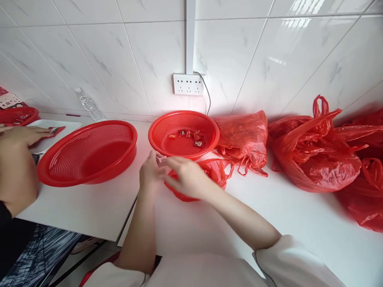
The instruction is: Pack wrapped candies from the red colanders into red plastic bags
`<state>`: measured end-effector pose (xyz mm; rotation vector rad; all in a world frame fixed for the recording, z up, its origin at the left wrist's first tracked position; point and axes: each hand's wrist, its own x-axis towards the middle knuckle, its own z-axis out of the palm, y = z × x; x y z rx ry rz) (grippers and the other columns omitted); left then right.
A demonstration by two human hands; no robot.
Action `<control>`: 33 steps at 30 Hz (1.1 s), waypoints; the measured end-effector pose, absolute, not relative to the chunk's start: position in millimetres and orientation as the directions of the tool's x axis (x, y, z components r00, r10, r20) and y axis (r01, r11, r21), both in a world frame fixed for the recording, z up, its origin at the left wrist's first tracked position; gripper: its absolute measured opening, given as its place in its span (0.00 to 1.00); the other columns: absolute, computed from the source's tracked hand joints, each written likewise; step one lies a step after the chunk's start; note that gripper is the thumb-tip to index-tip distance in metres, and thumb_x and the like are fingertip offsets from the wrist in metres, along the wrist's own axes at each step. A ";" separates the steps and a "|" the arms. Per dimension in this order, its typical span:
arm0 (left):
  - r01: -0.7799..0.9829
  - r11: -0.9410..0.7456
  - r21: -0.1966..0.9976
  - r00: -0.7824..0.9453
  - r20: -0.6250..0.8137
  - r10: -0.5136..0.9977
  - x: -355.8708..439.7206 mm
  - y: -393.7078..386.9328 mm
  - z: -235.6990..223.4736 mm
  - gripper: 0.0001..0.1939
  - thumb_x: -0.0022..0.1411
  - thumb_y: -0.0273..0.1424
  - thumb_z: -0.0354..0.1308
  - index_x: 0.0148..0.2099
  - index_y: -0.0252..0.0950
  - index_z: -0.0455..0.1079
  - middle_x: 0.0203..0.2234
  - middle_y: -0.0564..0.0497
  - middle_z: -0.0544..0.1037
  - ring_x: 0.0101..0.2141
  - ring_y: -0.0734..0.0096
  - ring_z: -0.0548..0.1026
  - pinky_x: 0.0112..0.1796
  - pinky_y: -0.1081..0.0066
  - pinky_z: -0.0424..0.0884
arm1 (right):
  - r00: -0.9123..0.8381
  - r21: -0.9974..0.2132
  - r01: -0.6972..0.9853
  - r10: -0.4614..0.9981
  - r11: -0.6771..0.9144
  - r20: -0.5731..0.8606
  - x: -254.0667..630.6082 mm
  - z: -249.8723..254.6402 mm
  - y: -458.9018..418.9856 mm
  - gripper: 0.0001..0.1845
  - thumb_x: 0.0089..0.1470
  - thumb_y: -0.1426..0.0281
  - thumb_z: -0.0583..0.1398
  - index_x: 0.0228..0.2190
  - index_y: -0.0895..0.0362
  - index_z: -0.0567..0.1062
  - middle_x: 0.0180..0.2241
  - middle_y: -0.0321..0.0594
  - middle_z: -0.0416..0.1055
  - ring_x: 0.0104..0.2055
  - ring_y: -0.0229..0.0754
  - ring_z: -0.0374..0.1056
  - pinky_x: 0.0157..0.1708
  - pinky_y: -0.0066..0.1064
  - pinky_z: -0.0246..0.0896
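My two hands meet above the front edge of a small red basket. My left hand [150, 172] is raised with its fingers closed together; anything between them is too small or blurred to name. Reaching in from the right, my right hand [188, 177] has its fingertips at the left hand's fingers, smeared by motion. Under and behind the right hand lies an opened red plastic bag [220, 171], partly covered by it. Just beyond, the round red basket [155, 137] holds several small wrapped packets [197, 143] in red and gold on its bottom.
A larger red basket [127, 153] stands tilted on the left. Beside it, a co-worker's hand [26, 135] touches a red packet [55, 131] over a white tray [70, 124]. Full red bags [245, 135] line the right side. A clear bottle [89, 105] leans near the wall socket [188, 84].
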<state>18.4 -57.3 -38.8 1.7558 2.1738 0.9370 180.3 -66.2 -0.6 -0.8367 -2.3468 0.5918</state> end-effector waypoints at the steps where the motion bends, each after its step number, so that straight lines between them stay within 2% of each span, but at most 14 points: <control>1: 0.833 0.074 0.548 -0.238 0.235 0.942 17.1 -60.3 -36.3 0.09 0.61 0.40 0.55 0.35 0.40 0.66 0.28 0.52 0.76 0.29 0.65 0.73 0.30 0.67 0.64 | -0.571 -0.555 0.514 0.743 0.655 0.349 201.7 2.1 -64.3 0.17 0.62 0.63 0.55 0.50 0.54 0.69 0.50 0.44 0.72 0.50 0.46 0.69 0.47 0.36 0.65; 4: 0.896 0.020 0.444 -0.096 0.149 0.984 21.2 -69.3 -35.2 0.15 0.62 0.44 0.54 0.29 0.40 0.65 0.26 0.52 0.76 0.28 0.64 0.73 0.29 0.67 0.64 | -0.285 -0.466 0.794 0.916 0.390 0.282 254.9 -3.5 -56.8 0.20 0.61 0.62 0.55 0.53 0.54 0.67 0.55 0.48 0.68 0.55 0.52 0.66 0.46 0.41 0.66; 7: 0.923 0.073 0.378 -0.085 0.014 0.996 31.3 -74.9 -46.9 0.16 0.58 0.48 0.57 0.33 0.39 0.67 0.31 0.48 0.78 0.32 0.60 0.76 0.30 0.66 0.67 | -0.101 -0.341 0.927 0.981 0.153 0.167 288.2 -24.0 -53.4 0.25 0.59 0.60 0.56 0.56 0.56 0.64 0.57 0.54 0.65 0.54 0.57 0.67 0.39 0.42 0.68; 10: 0.961 0.167 0.222 -0.166 -0.022 0.986 36.5 -74.4 -66.1 0.25 0.50 0.49 0.63 0.42 0.35 0.68 0.39 0.38 0.76 0.40 0.48 0.76 0.34 0.61 0.70 | -0.051 -0.272 0.960 0.998 0.062 0.049 306.4 -44.5 -54.0 0.26 0.59 0.61 0.56 0.55 0.58 0.64 0.47 0.54 0.73 0.44 0.54 0.73 0.35 0.39 0.66; 11: 0.964 0.195 0.180 -0.191 -0.042 0.981 36.0 -73.3 -71.9 0.26 0.48 0.47 0.65 0.43 0.34 0.68 0.40 0.36 0.76 0.41 0.45 0.76 0.35 0.59 0.71 | -0.051 -0.295 0.954 0.999 0.053 0.012 310.6 -49.1 -54.6 0.23 0.58 0.63 0.57 0.54 0.58 0.66 0.41 0.50 0.76 0.40 0.52 0.74 0.34 0.39 0.66; 13: 0.962 0.218 0.162 -0.202 -0.109 0.973 31.8 -71.1 -79.6 0.18 0.48 0.38 0.66 0.39 0.34 0.70 0.37 0.35 0.76 0.37 0.45 0.77 0.33 0.60 0.70 | -0.085 -0.442 0.895 0.995 0.057 -0.044 317.3 -54.1 -55.7 0.17 0.58 0.65 0.56 0.49 0.55 0.69 0.30 0.41 0.76 0.33 0.47 0.73 0.33 0.37 0.65; 15: 0.960 0.201 0.195 -0.172 -0.155 0.973 25.3 -70.5 -79.2 0.05 0.51 0.29 0.61 0.32 0.36 0.69 0.31 0.40 0.77 0.32 0.51 0.77 0.30 0.63 0.69 | -0.179 -0.688 0.719 0.983 0.103 -0.040 322.4 -53.9 -56.2 0.14 0.59 0.64 0.56 0.45 0.54 0.71 0.26 0.36 0.74 0.30 0.42 0.72 0.33 0.35 0.67; 16: 0.959 0.188 0.213 -0.156 -0.159 0.975 22.1 -71.1 -75.3 0.02 0.52 0.26 0.58 0.30 0.37 0.69 0.28 0.42 0.77 0.30 0.55 0.77 0.29 0.65 0.69 | -0.232 -0.804 0.579 0.973 0.135 -0.003 324.5 -52.1 -56.0 0.14 0.59 0.62 0.56 0.44 0.55 0.71 0.27 0.36 0.74 0.30 0.41 0.72 0.34 0.35 0.68; 19: 0.945 0.168 0.281 -0.156 -0.066 0.986 15.8 -76.8 -50.4 0.09 0.55 0.24 0.54 0.40 0.39 0.69 0.28 0.47 0.78 0.29 0.61 0.76 0.28 0.68 0.67 | -0.250 -0.953 0.202 0.953 0.226 0.173 329.5 -41.5 -53.3 0.17 0.57 0.59 0.58 0.43 0.58 0.71 0.30 0.39 0.73 0.34 0.40 0.73 0.37 0.35 0.70; 22: 0.950 0.073 0.304 -0.133 0.182 0.974 16.5 -84.6 -15.2 0.14 0.57 0.29 0.56 0.47 0.41 0.67 0.29 0.51 0.77 0.27 0.64 0.73 0.25 0.69 0.63 | -0.068 -0.935 0.134 0.944 0.329 0.323 332.4 -25.2 -48.9 0.16 0.57 0.59 0.60 0.42 0.56 0.71 0.31 0.37 0.71 0.33 0.38 0.71 0.37 0.35 0.70; 25: 0.939 -0.086 0.332 -0.061 0.408 0.911 21.9 -87.4 14.1 0.04 0.60 0.33 0.55 0.37 0.41 0.70 0.29 0.54 0.75 0.26 0.69 0.72 0.27 0.71 0.63 | 0.101 -0.883 0.193 0.886 0.428 0.452 331.1 -7.4 -46.1 0.14 0.57 0.61 0.60 0.43 0.54 0.71 0.33 0.36 0.69 0.34 0.37 0.70 0.38 0.34 0.70; 27: 0.848 -0.217 0.484 -0.061 0.495 0.867 26.0 -83.8 26.3 0.07 0.60 0.33 0.54 0.31 0.39 0.71 0.28 0.54 0.74 0.27 0.71 0.72 0.29 0.72 0.65 | 0.115 -0.841 0.261 0.850 0.474 0.514 327.2 3.3 -45.8 0.13 0.59 0.61 0.59 0.43 0.53 0.70 0.35 0.37 0.69 0.36 0.38 0.70 0.40 0.34 0.70; 30: 0.485 -0.384 0.786 -0.155 0.510 0.846 31.2 -72.8 36.7 0.07 0.57 0.30 0.54 0.30 0.37 0.72 0.29 0.52 0.75 0.32 0.68 0.74 0.33 0.71 0.70 | 0.132 -0.750 0.385 0.773 0.537 0.621 318.4 17.0 -46.3 0.12 0.60 0.62 0.57 0.44 0.54 0.69 0.37 0.39 0.69 0.38 0.40 0.70 0.41 0.35 0.70; 33: 0.064 -0.470 0.880 -0.236 0.471 0.850 36.5 -63.1 44.1 0.09 0.55 0.29 0.52 0.31 0.37 0.74 0.37 0.50 0.77 0.42 0.64 0.75 0.42 0.66 0.73 | 0.228 -0.630 0.512 0.614 0.584 0.755 309.1 27.7 -45.2 0.13 0.60 0.65 0.56 0.47 0.53 0.68 0.43 0.43 0.70 0.44 0.42 0.70 0.45 0.39 0.69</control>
